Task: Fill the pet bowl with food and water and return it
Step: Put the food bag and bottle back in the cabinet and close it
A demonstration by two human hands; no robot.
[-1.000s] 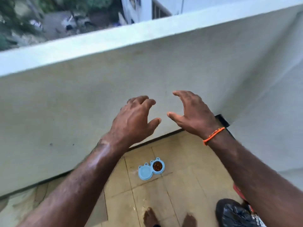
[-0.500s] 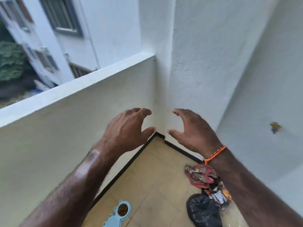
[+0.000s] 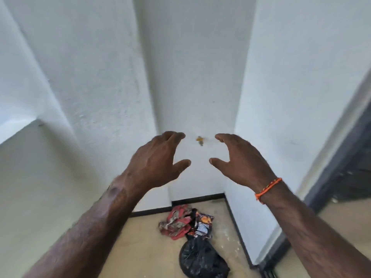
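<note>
My left hand (image 3: 158, 163) and my right hand (image 3: 241, 159) are both raised in front of me at chest height, fingers spread and curled, holding nothing. An orange cord bracelet (image 3: 268, 189) circles my right wrist. Between the two hands, on the white wall behind them, sits a small brass tap (image 3: 200, 140). The blue pet bowl is out of view.
White walls form a narrow corner recess ahead. On the tan tiled floor (image 3: 144, 247) lie a red patterned cloth (image 3: 176, 223), a printed packet (image 3: 201, 225) and a black plastic bag (image 3: 200, 259). A low parapet wall (image 3: 30, 177) stands at left; a dark door frame (image 3: 341, 167) at right.
My view has swung right, from the parapet and the blue bowl on the floor to the wall corner with the tap. The bowl has left the view. Both hands stay raised and empty.
</note>
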